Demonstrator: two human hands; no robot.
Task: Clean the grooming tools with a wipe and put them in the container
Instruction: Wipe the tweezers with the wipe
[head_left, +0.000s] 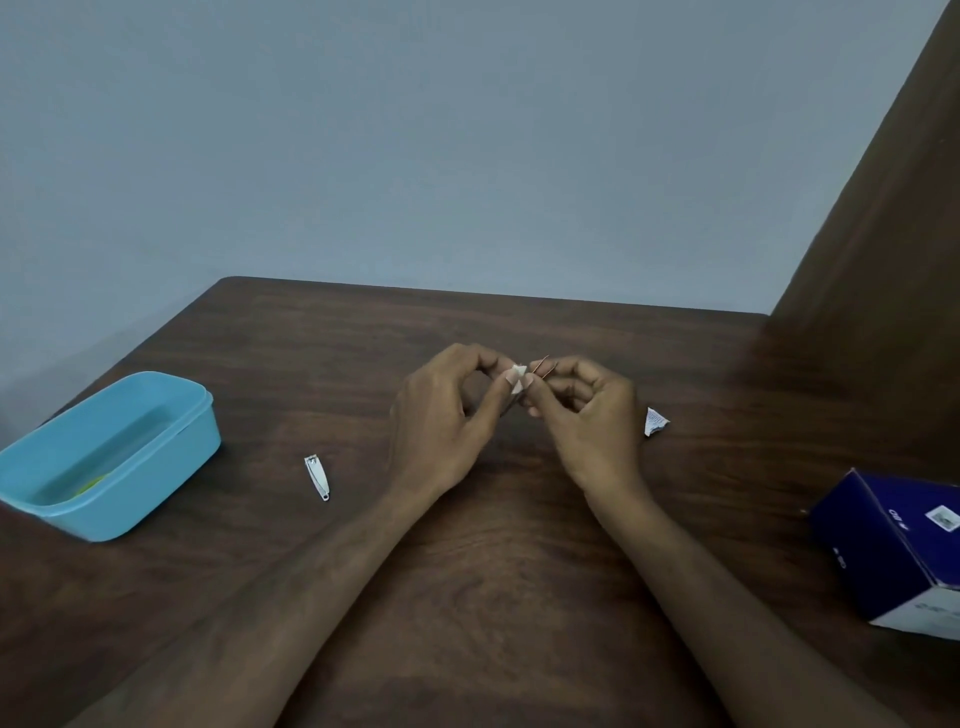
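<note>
Both hands meet above the middle of the dark wooden table (467, 545). My left hand (447, 415) pinches a small white wipe (518, 375) between thumb and fingertips. My right hand (587, 410) pinches a thin reddish metal tool with two prongs (544, 365), whose tips stick up beside the wipe. The wipe touches the tool. A silver nail clipper (317, 477) lies flat on the table to the left of my left forearm. The light blue plastic container (111, 452) stands open at the far left, with something yellow-green inside.
A torn white wipe wrapper (654, 421) lies just right of my right hand. A dark blue and white box (893, 545) sits at the table's right edge. A tall brown panel (893, 208) rises at the back right, and a grey wall stands behind the table.
</note>
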